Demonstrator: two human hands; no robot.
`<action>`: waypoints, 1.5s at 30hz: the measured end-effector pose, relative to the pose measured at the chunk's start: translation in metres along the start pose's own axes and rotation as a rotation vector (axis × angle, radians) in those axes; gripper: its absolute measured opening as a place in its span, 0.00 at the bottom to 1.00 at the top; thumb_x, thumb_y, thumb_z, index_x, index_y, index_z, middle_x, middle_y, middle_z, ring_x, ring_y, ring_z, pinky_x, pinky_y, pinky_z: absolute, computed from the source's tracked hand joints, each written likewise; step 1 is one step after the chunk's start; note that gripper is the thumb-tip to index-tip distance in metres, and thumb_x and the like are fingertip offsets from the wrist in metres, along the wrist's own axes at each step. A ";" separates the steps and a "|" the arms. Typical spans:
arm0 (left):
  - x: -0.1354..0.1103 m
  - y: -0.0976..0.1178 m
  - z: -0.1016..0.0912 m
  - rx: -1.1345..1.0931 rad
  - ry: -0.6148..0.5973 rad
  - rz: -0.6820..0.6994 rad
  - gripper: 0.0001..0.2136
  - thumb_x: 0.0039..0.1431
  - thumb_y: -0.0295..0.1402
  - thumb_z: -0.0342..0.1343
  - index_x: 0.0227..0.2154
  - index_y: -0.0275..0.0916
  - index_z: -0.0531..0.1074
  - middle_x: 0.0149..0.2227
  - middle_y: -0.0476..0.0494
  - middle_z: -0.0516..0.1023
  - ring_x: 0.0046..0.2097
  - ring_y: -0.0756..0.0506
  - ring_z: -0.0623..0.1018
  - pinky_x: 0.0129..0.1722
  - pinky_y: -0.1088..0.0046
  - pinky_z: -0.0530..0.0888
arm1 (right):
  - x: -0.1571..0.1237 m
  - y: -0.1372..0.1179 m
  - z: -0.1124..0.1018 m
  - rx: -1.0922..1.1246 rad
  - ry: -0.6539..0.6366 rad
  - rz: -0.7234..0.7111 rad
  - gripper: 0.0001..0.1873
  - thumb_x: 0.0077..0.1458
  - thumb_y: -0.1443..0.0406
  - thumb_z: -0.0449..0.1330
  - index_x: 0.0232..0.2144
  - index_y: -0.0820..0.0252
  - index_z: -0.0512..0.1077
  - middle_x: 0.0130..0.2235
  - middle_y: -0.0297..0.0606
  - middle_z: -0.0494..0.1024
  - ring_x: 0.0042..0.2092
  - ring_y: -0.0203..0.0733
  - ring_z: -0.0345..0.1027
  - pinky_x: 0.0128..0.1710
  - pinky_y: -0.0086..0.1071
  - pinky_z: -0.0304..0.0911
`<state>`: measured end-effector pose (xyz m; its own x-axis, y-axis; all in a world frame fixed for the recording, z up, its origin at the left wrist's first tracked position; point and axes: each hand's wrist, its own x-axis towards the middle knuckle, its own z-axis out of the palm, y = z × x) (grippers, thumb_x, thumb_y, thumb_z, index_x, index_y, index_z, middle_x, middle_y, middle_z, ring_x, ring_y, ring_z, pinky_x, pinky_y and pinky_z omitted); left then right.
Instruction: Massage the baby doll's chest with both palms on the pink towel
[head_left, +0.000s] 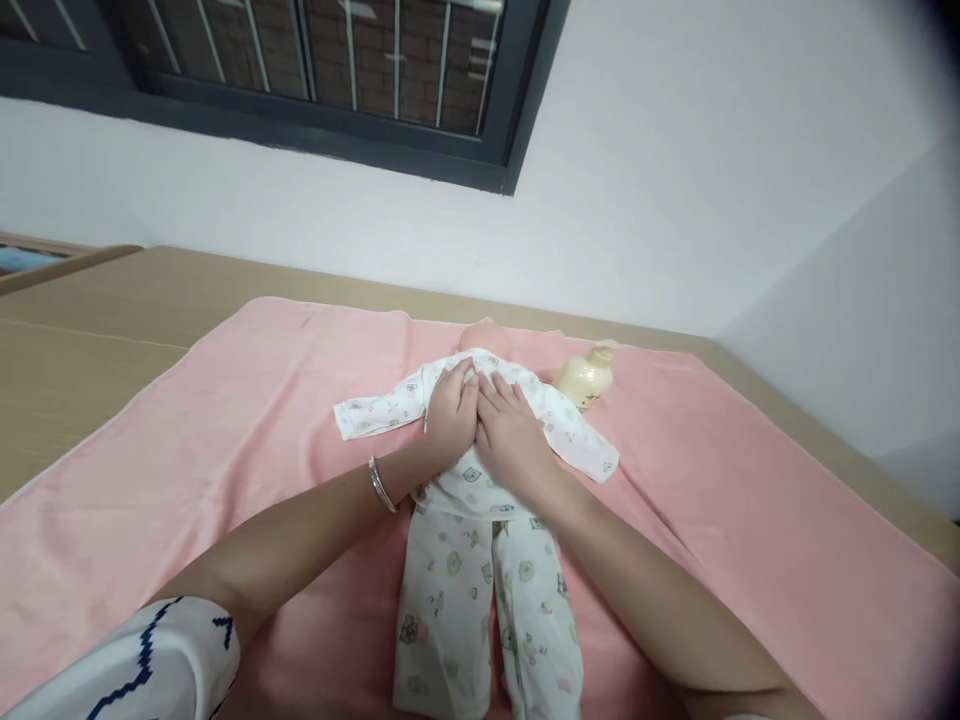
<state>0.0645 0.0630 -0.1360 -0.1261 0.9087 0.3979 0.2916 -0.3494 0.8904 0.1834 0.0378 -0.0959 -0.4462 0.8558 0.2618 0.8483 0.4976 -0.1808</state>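
A baby doll lies on its back on a pink towel, head away from me. It wears a white printed shirt with sleeves spread out and matching trousers. My left hand lies flat on the doll's chest, fingers together and stretched toward the collar. My right hand rests flat beside it on the chest, fingers extended. The two hands touch side by side. A silver bangle sits on my left wrist.
A cream-coloured bottle stands on the towel just right of the doll's head. The towel covers a tan surface against a white wall. A dark-framed window is above.
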 end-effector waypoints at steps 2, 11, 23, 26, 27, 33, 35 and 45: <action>-0.001 0.001 0.000 -0.009 -0.004 0.004 0.20 0.70 0.34 0.40 0.58 0.35 0.67 0.60 0.38 0.72 0.62 0.43 0.70 0.66 0.59 0.65 | 0.007 0.013 -0.002 0.054 -0.070 -0.137 0.27 0.63 0.67 0.47 0.63 0.56 0.65 0.67 0.38 0.62 0.71 0.50 0.45 0.70 0.57 0.38; 0.001 0.000 0.000 0.113 -0.037 0.083 0.19 0.66 0.31 0.42 0.55 0.35 0.69 0.59 0.37 0.73 0.62 0.42 0.70 0.68 0.57 0.62 | 0.003 0.011 -0.007 -0.024 -0.020 0.046 0.29 0.66 0.62 0.45 0.65 0.69 0.61 0.67 0.50 0.59 0.71 0.54 0.45 0.70 0.55 0.39; 0.008 -0.008 0.006 0.401 -0.077 0.130 0.22 0.66 0.35 0.44 0.59 0.28 0.64 0.61 0.27 0.68 0.66 0.34 0.63 0.67 0.49 0.57 | 0.010 0.036 0.002 0.057 0.042 0.218 0.34 0.68 0.53 0.43 0.65 0.74 0.59 0.66 0.59 0.60 0.70 0.58 0.48 0.68 0.53 0.47; 0.022 -0.012 0.000 0.470 -0.155 0.102 0.19 0.67 0.37 0.44 0.52 0.31 0.69 0.55 0.28 0.74 0.60 0.34 0.70 0.64 0.48 0.60 | 0.001 0.013 -0.001 -0.012 0.057 0.211 0.30 0.67 0.58 0.43 0.63 0.72 0.63 0.65 0.58 0.63 0.69 0.59 0.51 0.67 0.55 0.51; 0.025 -0.012 -0.002 0.487 -0.182 0.103 0.18 0.67 0.38 0.44 0.50 0.32 0.70 0.53 0.30 0.75 0.59 0.35 0.71 0.64 0.49 0.61 | -0.001 0.009 -0.003 -0.020 0.059 0.204 0.29 0.67 0.59 0.44 0.62 0.71 0.64 0.65 0.57 0.63 0.68 0.59 0.52 0.66 0.54 0.51; 0.004 -0.001 0.004 0.602 -0.171 0.200 0.22 0.66 0.34 0.42 0.58 0.27 0.65 0.61 0.24 0.67 0.65 0.31 0.64 0.65 0.47 0.59 | 0.016 0.044 0.001 0.179 0.041 0.193 0.28 0.67 0.56 0.44 0.62 0.63 0.65 0.65 0.46 0.64 0.69 0.52 0.51 0.69 0.50 0.49; -0.003 0.004 0.006 0.606 -0.192 0.234 0.23 0.65 0.32 0.43 0.59 0.26 0.64 0.63 0.23 0.65 0.67 0.32 0.61 0.66 0.48 0.58 | 0.021 0.058 0.007 0.211 0.042 0.192 0.29 0.66 0.56 0.45 0.63 0.64 0.64 0.67 0.46 0.61 0.70 0.52 0.48 0.70 0.50 0.46; 0.040 -0.001 -0.017 0.579 -0.409 0.077 0.22 0.67 0.38 0.40 0.51 0.29 0.72 0.55 0.28 0.74 0.61 0.34 0.71 0.62 0.54 0.65 | 0.004 0.009 -0.020 0.114 -0.099 0.181 0.24 0.65 0.62 0.47 0.59 0.63 0.68 0.65 0.48 0.65 0.68 0.55 0.54 0.65 0.49 0.55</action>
<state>0.0426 0.0958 -0.1176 0.2482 0.9387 0.2392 0.7563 -0.3420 0.5577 0.1946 0.0430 -0.0777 -0.3205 0.9394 0.1220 0.8820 0.3429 -0.3233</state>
